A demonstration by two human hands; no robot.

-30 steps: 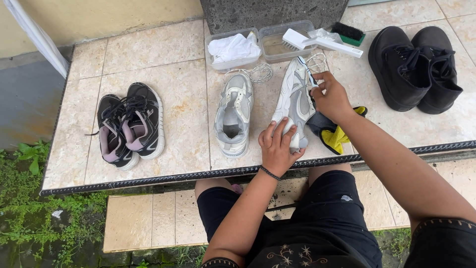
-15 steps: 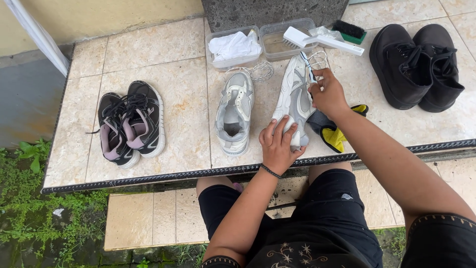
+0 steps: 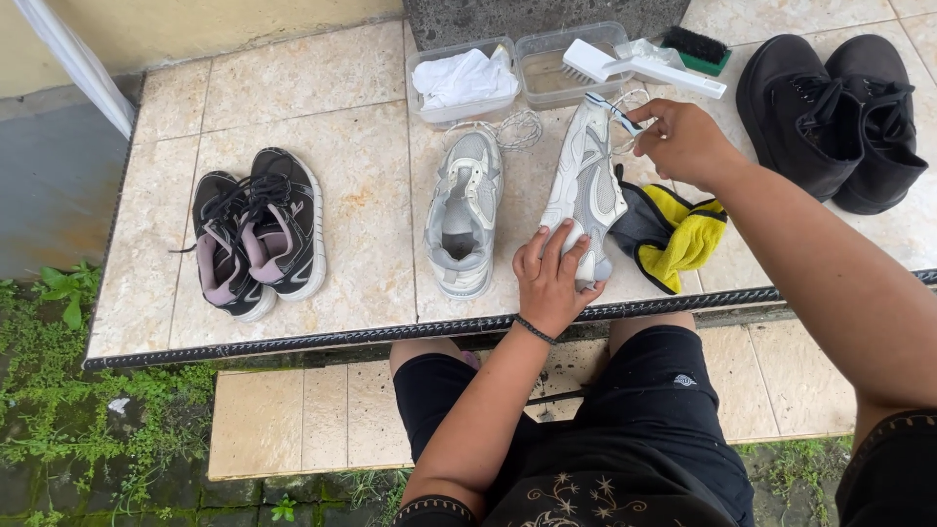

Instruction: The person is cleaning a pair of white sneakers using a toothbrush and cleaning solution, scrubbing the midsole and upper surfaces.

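Beige tiled ledge, yellow wall, grey floor, mossy ground with weeds, daylight

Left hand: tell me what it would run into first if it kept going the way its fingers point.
The left hand holds the heel of the white shoe lying on its side, fingers pointing up along it. Going on, it would likely slide along that shoe toward the clear container with the white brush; depth is uncertain.

view: head cam only, no 2nd view
faces: steeply down, fwd over lap onto tiled tabletop
range: close, arm's reach
edges: wall at top, ground below
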